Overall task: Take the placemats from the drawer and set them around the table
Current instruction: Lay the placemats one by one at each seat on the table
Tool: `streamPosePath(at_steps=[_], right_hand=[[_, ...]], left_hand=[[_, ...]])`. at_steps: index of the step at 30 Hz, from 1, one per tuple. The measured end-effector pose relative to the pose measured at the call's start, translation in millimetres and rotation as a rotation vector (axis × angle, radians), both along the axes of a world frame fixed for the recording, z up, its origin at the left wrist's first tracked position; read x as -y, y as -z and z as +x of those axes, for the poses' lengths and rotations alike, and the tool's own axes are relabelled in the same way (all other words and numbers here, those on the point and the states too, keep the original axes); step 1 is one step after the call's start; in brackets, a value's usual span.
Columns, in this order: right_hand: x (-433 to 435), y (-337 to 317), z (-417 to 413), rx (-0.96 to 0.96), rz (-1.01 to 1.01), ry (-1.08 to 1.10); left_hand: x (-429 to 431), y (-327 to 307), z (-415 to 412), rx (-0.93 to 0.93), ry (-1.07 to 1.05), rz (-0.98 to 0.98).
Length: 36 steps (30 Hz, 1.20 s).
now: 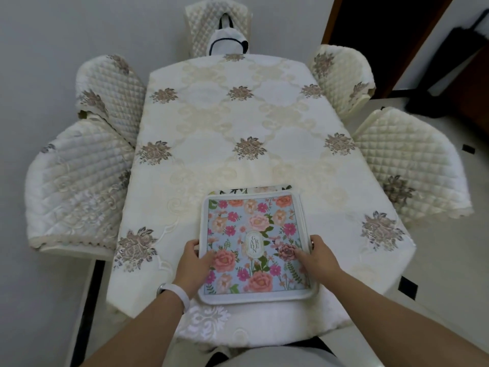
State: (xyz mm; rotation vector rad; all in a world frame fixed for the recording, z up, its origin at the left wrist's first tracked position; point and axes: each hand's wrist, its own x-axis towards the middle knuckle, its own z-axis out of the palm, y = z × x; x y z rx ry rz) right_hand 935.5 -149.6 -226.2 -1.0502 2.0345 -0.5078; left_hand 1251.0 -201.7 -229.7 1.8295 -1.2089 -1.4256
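Both hands grip the placemats (pixel 258 245) at the table's (pixel 238 123) near edge: left hand (pixel 194 260) and right hand (pixel 316 256) on opposite sides, the stack running away from them.

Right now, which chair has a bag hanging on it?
The chair at the far end of the table, straight across from the person. A white bag with dark straps hangs on its back; the four side chairs show only quilted covers.

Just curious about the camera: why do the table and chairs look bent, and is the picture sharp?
Head view: wide-angle lens bows the table edges and splays the chairs; soft, even light, no glare; top placemat fairly sharp, corners softer.
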Motion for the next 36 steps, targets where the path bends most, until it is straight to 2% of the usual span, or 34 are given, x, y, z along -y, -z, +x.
streamPosePath(at_steps=[3,6,10,15,18,21,24,29,32,36], right_hand=[[0.1,2.4,-9.3,0.054,0.029,0.009],[1.5,6.4,-13.8,0.078,0.027,0.020],[2.9,11.6,-12.8,0.055,-0.021,0.021],[2.8,11.0,-11.2,0.045,0.048,-0.017],[4.0,8.2,-12.7,0.071,0.049,0.008],[3.9,7.1,-10.2,0.098,0.025,0.035],[1.3,6.8,-7.7,0.097,0.003,0.059],[-0.5,4.8,-8.9,0.060,-0.019,0.068],[1.6,0.3,-11.4,0.018,-0.009,0.047],[3.7,-11.5,-12.4,0.121,0.022,0.083]], left_hand=[[-6.5,4.1,3.0,-0.001,-0.013,0.024],[-10.7,5.1,5.9,0.038,0.002,-0.031],[-7.5,7.2,5.0,0.063,-0.008,-0.024],[0.3,7.7,-1.3,0.113,-0.001,-0.049],[2.2,9.0,-2.7,0.209,0.058,-0.105],[-4.1,10.7,-6.3,0.404,0.177,-0.143],[-9.5,8.5,-9.7,0.498,0.183,-0.218],[-6.1,3.5,-17.2,0.147,-0.006,-0.065],[-3.3,4.6,-23.2,0.040,-0.049,-0.039],[-1.2,3.4,-27.7,-0.062,-0.015,0.009]])
